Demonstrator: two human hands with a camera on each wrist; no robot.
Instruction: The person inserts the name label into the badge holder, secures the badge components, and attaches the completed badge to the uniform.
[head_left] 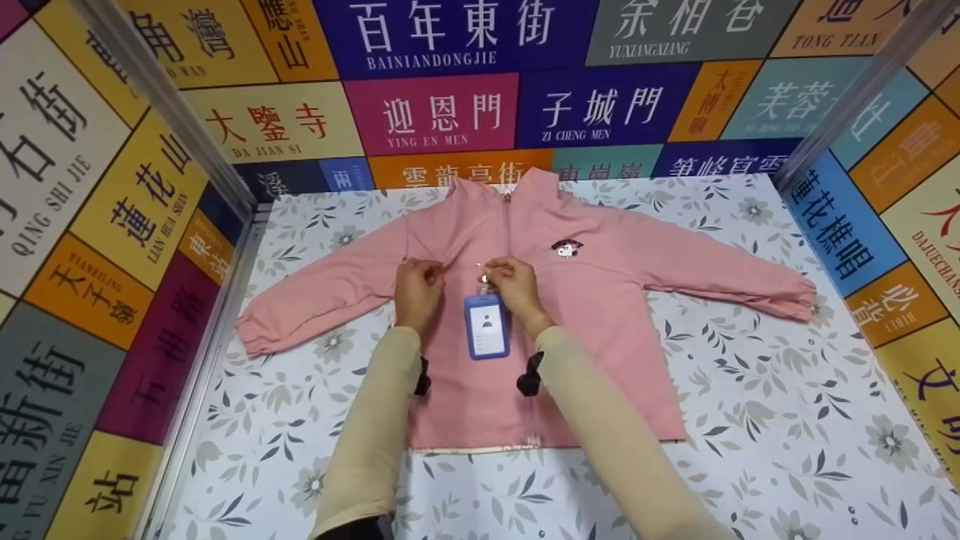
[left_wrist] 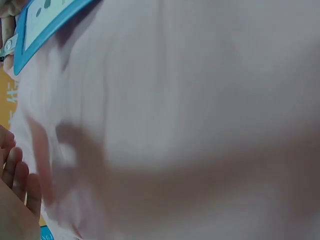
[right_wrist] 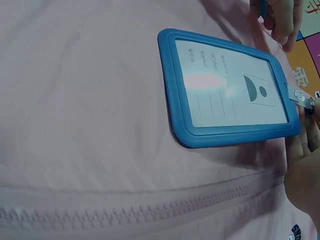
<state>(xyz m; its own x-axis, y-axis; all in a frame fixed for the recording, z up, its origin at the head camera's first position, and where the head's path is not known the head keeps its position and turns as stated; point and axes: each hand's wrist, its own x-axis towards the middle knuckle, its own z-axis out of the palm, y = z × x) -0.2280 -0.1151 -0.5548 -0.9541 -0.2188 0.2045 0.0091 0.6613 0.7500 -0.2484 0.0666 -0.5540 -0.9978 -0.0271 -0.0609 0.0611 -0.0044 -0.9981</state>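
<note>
A pink zip jacket (head_left: 592, 322) lies spread out flat, sleeves out to both sides. My right hand (head_left: 516, 289) pinches the metal clip at the top of a blue-framed ID badge (head_left: 487, 328). The badge hangs just over the jacket front, left of the zipper (right_wrist: 125, 216). In the right wrist view the badge's white card (right_wrist: 230, 85) and its clear strap (right_wrist: 298, 95) face the camera. My left hand (head_left: 420, 292) pinches a raised fold of the jacket's chest, to the left of the badge. Its exact fingertip contact is partly hidden.
Beneath the jacket is a white table cover (head_left: 757, 390) with grey leaves and flowers. Colourful panels (head_left: 442, 112) with Chinese lettering stand at the back and both sides. A small dark character patch (head_left: 567, 248) sits on the jacket's right chest.
</note>
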